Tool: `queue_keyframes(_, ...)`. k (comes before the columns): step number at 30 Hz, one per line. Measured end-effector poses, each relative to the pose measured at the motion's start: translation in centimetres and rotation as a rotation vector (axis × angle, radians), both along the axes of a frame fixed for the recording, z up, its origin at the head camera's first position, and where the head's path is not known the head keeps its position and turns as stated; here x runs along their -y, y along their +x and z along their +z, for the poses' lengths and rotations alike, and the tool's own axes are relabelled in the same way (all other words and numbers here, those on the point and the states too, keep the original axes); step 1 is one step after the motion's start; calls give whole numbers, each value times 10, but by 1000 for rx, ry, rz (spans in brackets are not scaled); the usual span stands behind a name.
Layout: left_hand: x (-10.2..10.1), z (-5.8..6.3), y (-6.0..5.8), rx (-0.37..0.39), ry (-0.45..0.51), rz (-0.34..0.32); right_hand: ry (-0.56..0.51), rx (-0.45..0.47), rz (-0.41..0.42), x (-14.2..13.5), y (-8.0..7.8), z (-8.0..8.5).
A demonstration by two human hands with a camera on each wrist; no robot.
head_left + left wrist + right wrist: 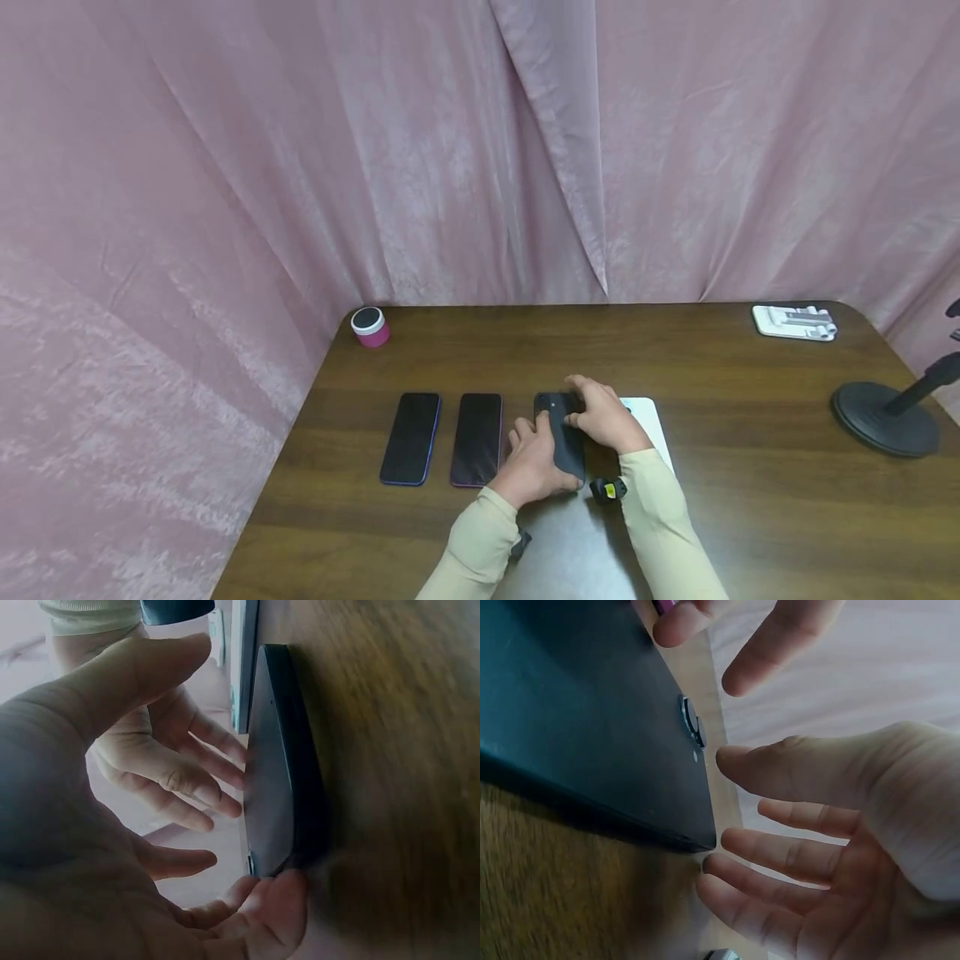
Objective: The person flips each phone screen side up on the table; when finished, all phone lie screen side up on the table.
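Observation:
A dark smartphone [567,446] lies back side up on the wooden table, its camera lenses at the far left corner. My left hand [532,464] spans it from the near left, with fingertips [289,900] at its side edge and the thumb [165,667] held off its surface. At the far right corner is my right hand [600,414], its fingers [780,859] spread beside the phone's end and its thumb apart from them. Two more smartphones lie to the left with dark screens up: a blue-edged one [410,439] and a purple-edged one [477,440].
A white flat device [651,425] lies partly hidden under my right forearm. A pink jar with a white-rimmed lid [371,327] stands at the far left corner. At the far right lies a white folding stand [795,322]; nearer is a round black base [885,419] with a pole.

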State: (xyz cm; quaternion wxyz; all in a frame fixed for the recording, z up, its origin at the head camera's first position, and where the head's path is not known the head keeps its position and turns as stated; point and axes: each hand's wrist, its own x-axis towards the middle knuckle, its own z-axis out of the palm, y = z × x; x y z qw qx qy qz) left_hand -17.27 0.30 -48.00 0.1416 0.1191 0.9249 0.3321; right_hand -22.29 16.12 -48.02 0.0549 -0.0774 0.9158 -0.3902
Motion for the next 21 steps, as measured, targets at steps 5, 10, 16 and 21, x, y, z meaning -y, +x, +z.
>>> queue_keyframes(5, -4, -1, -1, 24, -28, -2, 2, 10, -3, 0, 0, -3)
queue_keyframes(10, -5, 0, -1, 39, -39, 6, -16, 27, 2, 1, 0, -7)
queue_keyframes(16, -10, 0, -1, 36, -61, 26, -20, 39, -21, 2, 1, -7)
queue_keyframes(21, -14, -2, -1, 12, -84, 37, -7, 49, -27, 2, 0, -5)
